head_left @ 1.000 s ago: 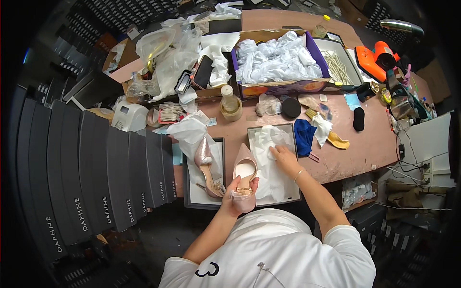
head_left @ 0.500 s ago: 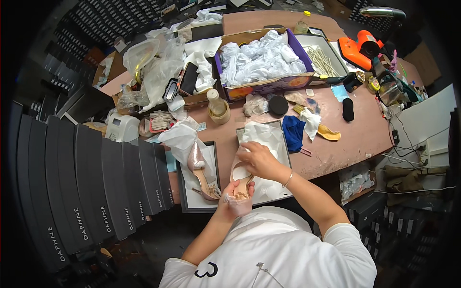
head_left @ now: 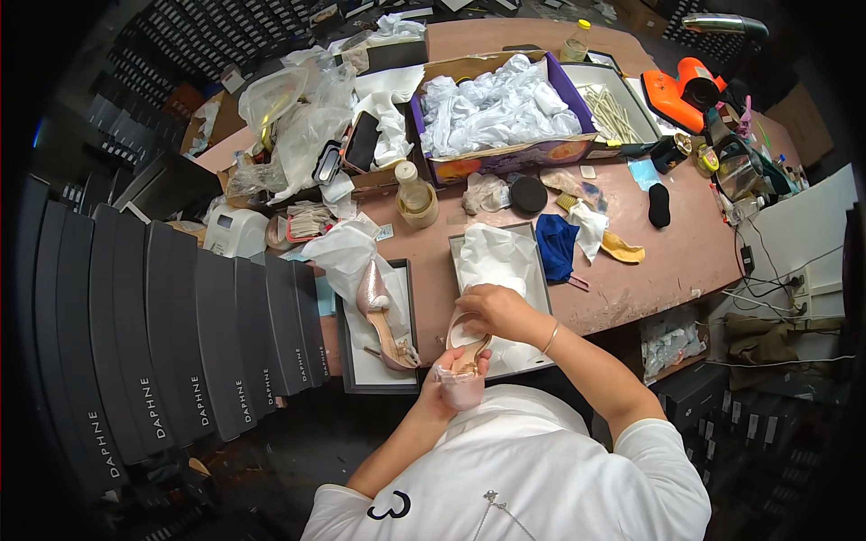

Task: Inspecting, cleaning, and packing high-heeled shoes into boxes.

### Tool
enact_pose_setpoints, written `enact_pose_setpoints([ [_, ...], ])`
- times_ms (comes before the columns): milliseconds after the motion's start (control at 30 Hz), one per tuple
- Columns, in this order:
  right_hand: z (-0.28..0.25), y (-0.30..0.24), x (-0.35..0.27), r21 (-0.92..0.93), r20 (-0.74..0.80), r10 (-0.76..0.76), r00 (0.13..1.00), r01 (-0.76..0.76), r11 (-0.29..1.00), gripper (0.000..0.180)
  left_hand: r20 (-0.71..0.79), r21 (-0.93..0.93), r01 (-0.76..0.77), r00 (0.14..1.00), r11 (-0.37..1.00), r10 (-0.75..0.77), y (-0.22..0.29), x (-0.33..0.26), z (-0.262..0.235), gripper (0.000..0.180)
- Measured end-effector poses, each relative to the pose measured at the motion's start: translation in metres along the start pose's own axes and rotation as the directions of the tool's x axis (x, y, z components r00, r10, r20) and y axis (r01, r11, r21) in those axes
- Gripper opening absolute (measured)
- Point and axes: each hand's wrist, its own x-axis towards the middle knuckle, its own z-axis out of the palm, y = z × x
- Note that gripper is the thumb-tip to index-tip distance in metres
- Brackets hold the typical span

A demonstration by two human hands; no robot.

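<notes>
The left hand [head_left: 437,389] was closed around the heel part of a pink shoe [head_left: 468,357], which was at the near left edge of the paper-lined box [head_left: 542,279]. The right hand [head_left: 496,311] had its fingers bent together over the front of this shoe; whether they pinched something, I could not tell. For good work there, I would judge, the heel needed a firm but light hold, and the fingers should press softly, because the narrow front could crease. The white paper [head_left: 492,257] inside the box was thin and crumpled. Left of the box, a second shoe [head_left: 388,335] lay in a shallow tray [head_left: 344,352]; it had a pointed, glittery toe, a smooth tan insole and a white wad [head_left: 379,304] at its opening. Right of the box, a soft blue cloth [head_left: 557,245] was bunched on the hard, worn worktop [head_left: 649,288].
</notes>
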Motion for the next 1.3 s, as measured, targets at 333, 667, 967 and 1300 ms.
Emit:
enact_pose_setpoints([
  [333, -0.003, 0.001, 0.000, -0.129, 0.046, 0.003, 0.999, 0.003, 0.992, 0.017, 0.098, -0.065, 0.114, 0.989, 0.991, -0.108, 0.004, 0.011, -0.012, 0.040],
  [667, 0.002, 0.003, -0.004, -0.117, 0.064, -0.035, 0.997, 0.042, 0.992, 0.012, 0.052, -0.088, 0.123, 0.992, 0.989, -0.118, 0.004, 0.011, -0.010, 0.040],
  [967, -0.035, 0.032, -0.022, 0.164, -0.165, 0.396, 0.903, -0.371, 0.914, 0.017, 0.262, -0.360, 0.308, 0.939, 0.881, -0.221, 0.017, 0.004, -0.006, 0.041],
  [1300, -0.029, -0.003, -0.019, 0.318, -0.264, 0.159, 0.951, -0.070, 0.945, 0.029, 0.130, -0.051, 0.064, 0.990, 0.997, -0.057, 0.015, 0.001, 0.002, 0.036],
])
